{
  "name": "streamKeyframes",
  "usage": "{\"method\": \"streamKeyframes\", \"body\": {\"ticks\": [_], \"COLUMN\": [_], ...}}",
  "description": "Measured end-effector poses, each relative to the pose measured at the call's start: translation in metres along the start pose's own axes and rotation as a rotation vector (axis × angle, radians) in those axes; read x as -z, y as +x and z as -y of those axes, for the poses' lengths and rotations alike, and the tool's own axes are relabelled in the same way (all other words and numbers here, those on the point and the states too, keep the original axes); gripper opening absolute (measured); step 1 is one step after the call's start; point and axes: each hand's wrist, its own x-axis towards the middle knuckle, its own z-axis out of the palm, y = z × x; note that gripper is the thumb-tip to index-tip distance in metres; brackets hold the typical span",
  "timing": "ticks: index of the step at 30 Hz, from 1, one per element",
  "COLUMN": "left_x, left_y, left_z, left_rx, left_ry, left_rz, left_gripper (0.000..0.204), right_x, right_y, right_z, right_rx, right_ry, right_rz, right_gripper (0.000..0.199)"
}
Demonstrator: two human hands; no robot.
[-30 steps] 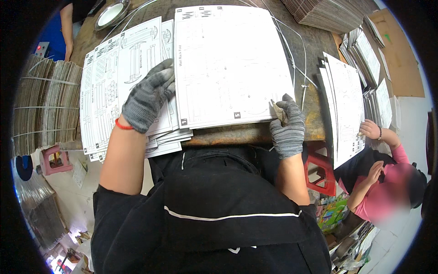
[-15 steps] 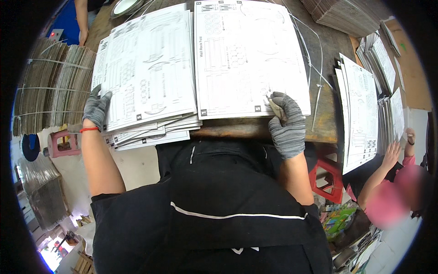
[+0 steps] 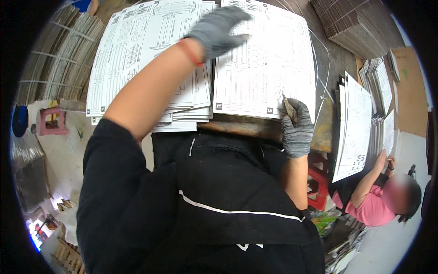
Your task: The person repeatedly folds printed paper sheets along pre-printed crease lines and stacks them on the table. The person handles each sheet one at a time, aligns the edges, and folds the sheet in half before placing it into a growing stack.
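Observation:
My left hand point(image 3: 221, 34), in a grey knit glove, is raised over the inner edges of two piles of printed white sheets. Its thumb and fingers are apart, with nothing between them. The left pile point(image 3: 123, 68) has uneven, fanned edges, partly hidden by my forearm. On the right pile point(image 3: 260, 77), the top sheet carries line drawings and lies square to the table edge. At that sheet's near right corner, my gloved right hand point(image 3: 297, 132) is closed round a small pointed tool with a pale handle point(image 3: 289, 108). Its tip is over the sheet.
Strapped cardboard bundles point(image 3: 57, 55) stand at the left, and another cardboard stack point(image 3: 349, 25) at the far right. Loose white straps point(image 3: 326, 68) lie on the table beside the right pile. A person in pink point(image 3: 372, 205) handles more printed sheets point(image 3: 353, 128) at the right. Plastic stools point(image 3: 50, 119) stand below.
My left hand has left the left pile's outer edge and swung up and right across it. My right hand stays at the sheet's near right corner with the tool. The view has shifted slightly.

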Motion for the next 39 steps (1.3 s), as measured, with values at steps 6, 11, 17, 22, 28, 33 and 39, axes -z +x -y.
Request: {"method": "streamKeyframes", "body": {"ticks": [6, 11, 17, 22, 28, 33, 39], "left_x": [-0.077, -0.081, -0.08, -0.079, -0.068, -0.061, -0.064], "left_y": [0.051, 0.055, 0.056, 0.057, 0.057, 0.06, 0.053], "left_z": [-0.051, -0.051, -0.053, -0.054, -0.044, -0.049, -0.05], "left_rx": [0.005, 0.043, 0.061, 0.072, -0.025, -0.015, -0.024], "left_ry": [0.18, 0.261, 0.255, 0.257, 0.11, 0.125, 0.105], "left_rz": [0.174, 0.255, 0.291, 0.288, 0.279, 0.362, 0.322], "left_gripper": [0.07, 0.071, 0.07, 0.07, 0.073, 0.073, 0.073], "right_x": [0.002, -0.023, -0.051, -0.06, -0.058, -0.04, -0.032], "right_y": [-0.002, 0.017, 0.055, 0.063, 0.057, 0.008, 0.017], "right_z": [-0.003, 0.03, 0.033, 0.018, 0.032, 0.034, 0.04], "right_rx": [-0.085, 0.011, -0.01, 0.06, 0.007, 0.004, -0.017], "right_ry": [-0.037, -0.316, -0.508, -0.636, -0.734, -0.63, -0.471], "right_rz": [-0.127, -0.078, 0.004, -0.033, 0.087, 0.134, 0.175], "right_gripper": [0.039, 0.031, 0.021, 0.018, 0.019, 0.016, 0.015]}}
